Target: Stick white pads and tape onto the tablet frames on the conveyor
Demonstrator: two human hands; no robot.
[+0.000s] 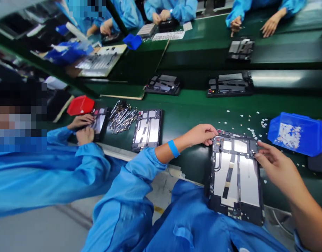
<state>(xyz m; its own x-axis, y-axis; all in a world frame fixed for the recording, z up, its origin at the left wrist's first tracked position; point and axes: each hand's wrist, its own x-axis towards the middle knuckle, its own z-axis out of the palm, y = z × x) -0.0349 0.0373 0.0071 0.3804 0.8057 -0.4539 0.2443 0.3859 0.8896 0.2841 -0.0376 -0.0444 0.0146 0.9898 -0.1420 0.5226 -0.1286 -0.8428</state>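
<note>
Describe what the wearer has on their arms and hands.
Both hands are bare, no gloves. The left arm wears a bright blue smock sleeve with a gathered elastic cuff, pushed up the forearm, and a blue wristband sits near the wrist. The right arm is bare where visible.

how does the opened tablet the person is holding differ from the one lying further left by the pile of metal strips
The held tablet has the left hand and right hand at its top corners; the left tablet lies untouched. The held tablet overhangs the green table edge toward the person's lap; the left tablet lies wholly on it. The held tablet looks larger, being nearer the camera. Both are opened, dark-framed, with silvery plates inside.
</note>
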